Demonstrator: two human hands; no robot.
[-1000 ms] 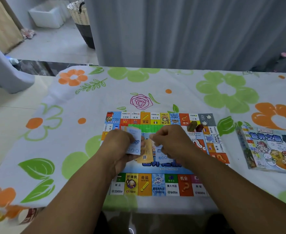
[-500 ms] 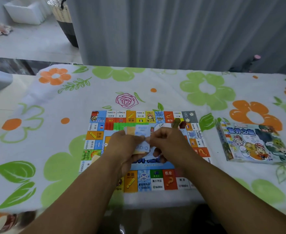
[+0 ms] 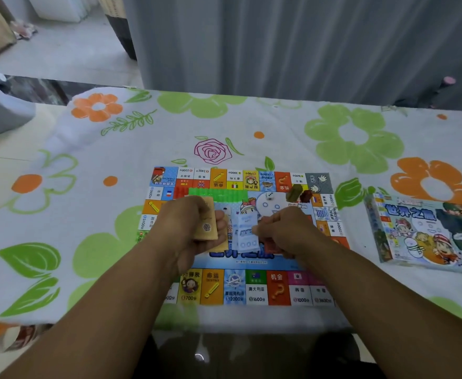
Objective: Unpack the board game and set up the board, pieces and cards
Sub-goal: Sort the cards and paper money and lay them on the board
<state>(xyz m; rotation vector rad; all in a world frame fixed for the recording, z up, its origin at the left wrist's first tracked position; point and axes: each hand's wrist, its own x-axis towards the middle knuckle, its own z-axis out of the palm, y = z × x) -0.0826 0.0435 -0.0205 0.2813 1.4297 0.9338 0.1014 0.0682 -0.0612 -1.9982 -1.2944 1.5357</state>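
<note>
The colourful game board [image 3: 235, 287] lies flat on the flowered tablecloth in front of me. My left hand [image 3: 186, 225] grips a stack of yellowish paper notes [image 3: 206, 228] above the board's middle. My right hand [image 3: 284, 232] pinches pale blue notes [image 3: 246, 232] just to the right of that stack. A green strip of pieces [image 3: 217, 195] lies along the board's far side. Small olive and brown tokens [image 3: 299, 194] and a white die [image 3: 270, 196] sit near the far right corner.
The game box [image 3: 426, 232] lies on the cloth to the right of the board. A grey curtain [image 3: 292, 45] hangs behind the table. The table's near edge [image 3: 238, 324] is just below the board.
My hands have drawn apart: the blue notes now sit in my right hand, the yellowish stack in my left. The camera has shifted slightly.
</note>
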